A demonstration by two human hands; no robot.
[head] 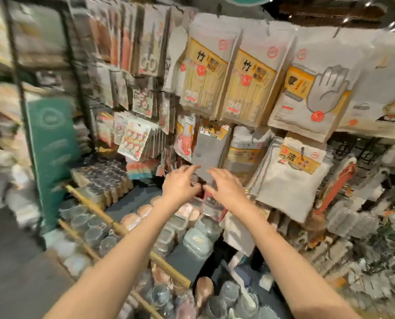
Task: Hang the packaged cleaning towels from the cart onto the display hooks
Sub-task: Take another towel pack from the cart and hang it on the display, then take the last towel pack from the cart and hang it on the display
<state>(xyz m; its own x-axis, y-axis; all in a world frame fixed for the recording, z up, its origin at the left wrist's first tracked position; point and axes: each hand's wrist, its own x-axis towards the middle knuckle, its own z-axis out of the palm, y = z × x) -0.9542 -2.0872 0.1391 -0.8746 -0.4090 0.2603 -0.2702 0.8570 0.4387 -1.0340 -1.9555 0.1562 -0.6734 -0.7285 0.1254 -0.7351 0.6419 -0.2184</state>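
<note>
A grey packaged cleaning towel (209, 149) hangs on the display wall at the centre, under a yellow label. My left hand (182, 184) and my right hand (224, 186) both reach up to its lower edge, close together, with fingers stretched out and fingertips at the pack. The thumbs nearly meet over a small dark shape that is too blurred to identify. To the right, more towel packs (291, 178) hang in a thick stack, and another pack (244, 155) hangs just beside the grey one. No cart is in view. The hooks are hidden behind the packs.
Bamboo chopstick packs (205, 77) and a glove pack (311, 88) hang in the row above. Shelves with wooden rails (113, 224) below my arms hold glass jars and lidded containers. A green sign (51, 155) stands on the left. A red-handled brush (337, 185) hangs on the right.
</note>
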